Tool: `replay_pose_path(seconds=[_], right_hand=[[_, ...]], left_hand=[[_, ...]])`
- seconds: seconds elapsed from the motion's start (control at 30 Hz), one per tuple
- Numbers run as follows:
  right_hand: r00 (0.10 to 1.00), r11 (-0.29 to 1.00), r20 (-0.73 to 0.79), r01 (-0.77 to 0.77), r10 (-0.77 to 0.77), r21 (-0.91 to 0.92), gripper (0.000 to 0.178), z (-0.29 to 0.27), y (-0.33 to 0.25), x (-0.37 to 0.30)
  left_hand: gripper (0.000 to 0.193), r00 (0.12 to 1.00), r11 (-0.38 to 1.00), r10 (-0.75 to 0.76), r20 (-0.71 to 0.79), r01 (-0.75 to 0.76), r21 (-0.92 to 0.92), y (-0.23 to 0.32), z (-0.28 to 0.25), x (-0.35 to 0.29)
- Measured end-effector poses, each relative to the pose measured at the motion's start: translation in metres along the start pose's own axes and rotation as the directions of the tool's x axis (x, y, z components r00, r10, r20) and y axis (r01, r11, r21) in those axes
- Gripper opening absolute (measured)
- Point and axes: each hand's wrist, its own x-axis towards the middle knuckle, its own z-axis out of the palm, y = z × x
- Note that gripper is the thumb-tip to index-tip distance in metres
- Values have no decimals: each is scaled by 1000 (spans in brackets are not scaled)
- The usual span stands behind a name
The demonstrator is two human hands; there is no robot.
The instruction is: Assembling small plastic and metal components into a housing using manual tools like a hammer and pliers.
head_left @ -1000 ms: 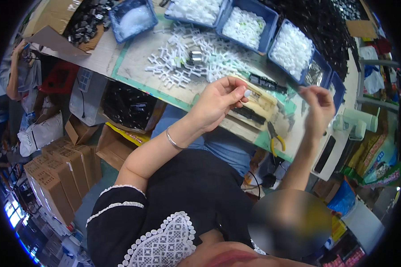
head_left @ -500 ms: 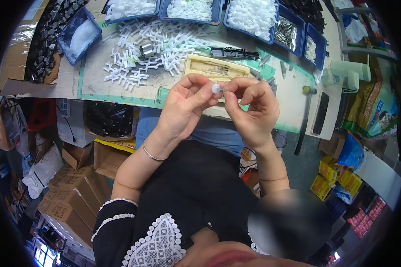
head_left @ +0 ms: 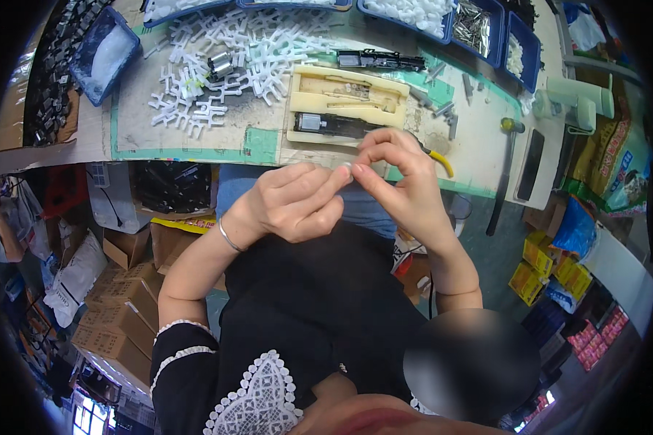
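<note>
My left hand and my right hand meet fingertip to fingertip just off the front edge of the table. Pinched between them is a small white plastic part, mostly covered by the fingers. Beyond my hands lies a cream fixture tray. In its near slot rests a black mechanism with a silver motor, its right end hidden behind my right fingers. Past the tray is a second black mechanism. A yellow tool handle sticks out beside my right hand.
White forked plastic pieces are heaped left of the tray. Blue bins of white parts and metal pins line the back. A blue bin stands far left. A black-handled hammer-like tool and a green device are right.
Both hands have drawn back toward my body, with the left turned so its knuckles show. The white part is now more covered, and the black mechanism in the tray has come into sight.
</note>
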Motion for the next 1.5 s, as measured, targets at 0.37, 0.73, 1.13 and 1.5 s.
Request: replay_pose_path(seconds=[0.37,0.73,1.13,1.5], right_hand=[[854,634,21,403,-520,-660,22,24,43,38],[882,683,-4,362,-471,-634,26,25,41,39],[887,653,-401,-166,-229,-739,19,-141,84,107],[948,375,-185,-77,-260,-924,10,-139,96,139]], left_hand=[[28,918,930,-359,166,339,139,-28,-4,-13],[27,936,944,-303,182,269,190,-36,0,-5],[15,952,966,-229,204,196,168,-39,-11,34],[9,810,567,-585,41,372,735,-158,-37,92]])
